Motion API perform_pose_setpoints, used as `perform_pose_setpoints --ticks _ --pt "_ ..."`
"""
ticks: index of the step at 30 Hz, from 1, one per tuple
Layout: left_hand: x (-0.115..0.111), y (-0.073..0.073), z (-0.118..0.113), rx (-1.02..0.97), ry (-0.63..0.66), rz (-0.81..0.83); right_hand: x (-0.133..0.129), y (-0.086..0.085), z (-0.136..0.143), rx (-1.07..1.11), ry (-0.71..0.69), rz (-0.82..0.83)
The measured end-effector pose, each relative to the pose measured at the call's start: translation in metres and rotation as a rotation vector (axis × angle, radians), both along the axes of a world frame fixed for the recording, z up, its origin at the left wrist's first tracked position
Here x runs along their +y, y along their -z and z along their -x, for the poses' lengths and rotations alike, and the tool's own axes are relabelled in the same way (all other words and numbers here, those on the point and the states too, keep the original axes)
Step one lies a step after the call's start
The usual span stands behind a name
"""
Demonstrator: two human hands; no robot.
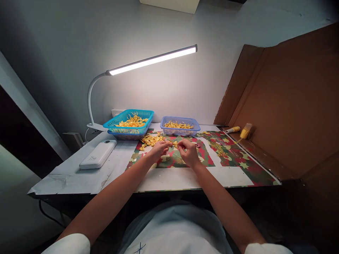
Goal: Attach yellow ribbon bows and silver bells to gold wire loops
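Over the table's middle, my left hand [159, 149] and my right hand [188, 151] face each other, fingertips pinched close together. A small yellow ribbon bow [175, 144] sits between their fingertips, partly hidden by them. Both hands appear closed on it, and fine details there are too small to make out. Just behind my left hand lies a loose heap of yellow ribbon bows [150, 140]. A small pinkish-red object [197, 145] shows beside my right hand; its kind is unclear.
A teal basket [148, 114] of yellow bows and a purple-blue basket [180, 132] of golden pieces stand behind. At left are a white power bank [97, 154] and a lit lamp [153, 60]. Gold cord [218, 149], a yellow thread spool [246, 131] and a cardboard wall [288, 95] are at right.
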State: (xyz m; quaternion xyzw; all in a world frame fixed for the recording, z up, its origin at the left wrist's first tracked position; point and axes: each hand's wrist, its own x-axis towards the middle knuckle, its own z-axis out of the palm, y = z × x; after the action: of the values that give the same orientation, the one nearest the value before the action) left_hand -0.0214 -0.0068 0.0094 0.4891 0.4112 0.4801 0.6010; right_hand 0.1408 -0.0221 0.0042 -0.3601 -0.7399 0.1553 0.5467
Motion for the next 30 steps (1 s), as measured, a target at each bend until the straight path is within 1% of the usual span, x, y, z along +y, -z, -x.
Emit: perform_pose_setpoints --ticks 6,11,17,20,22,24,26,28,30 --pt "0.002 0.005 -0.001 -0.01 0.016 0.003 0.004 0.005 0.005 0.121 -0.013 0.131" --pt "0.005 0.005 -0.001 -0.016 -0.046 -0.028 0.012 0.011 0.005 0.212 -0.037 0.238" --pt "0.005 0.008 -0.002 0.033 -0.11 -0.088 0.016 0.015 0.01 0.221 -0.036 0.255" --pt "0.004 0.007 -0.004 0.066 -0.172 -0.151 0.009 0.011 0.01 0.231 0.047 0.202" --pt "0.003 0.006 -0.005 0.094 -0.216 -0.212 0.002 0.008 0.01 0.194 0.136 0.071" --pt "0.002 0.005 -0.006 0.129 -0.252 -0.278 -0.003 0.007 0.01 0.078 0.21 -0.11" --pt "0.0 0.005 -0.006 0.169 -0.286 -0.336 -0.005 0.008 0.012 -0.055 0.279 -0.226" --pt "-0.002 0.006 -0.007 0.21 -0.317 -0.382 -0.003 0.01 0.015 -0.129 0.344 -0.23" --pt "-0.003 0.007 -0.007 0.249 -0.336 -0.417 0.001 0.013 0.017 -0.161 0.394 -0.199"
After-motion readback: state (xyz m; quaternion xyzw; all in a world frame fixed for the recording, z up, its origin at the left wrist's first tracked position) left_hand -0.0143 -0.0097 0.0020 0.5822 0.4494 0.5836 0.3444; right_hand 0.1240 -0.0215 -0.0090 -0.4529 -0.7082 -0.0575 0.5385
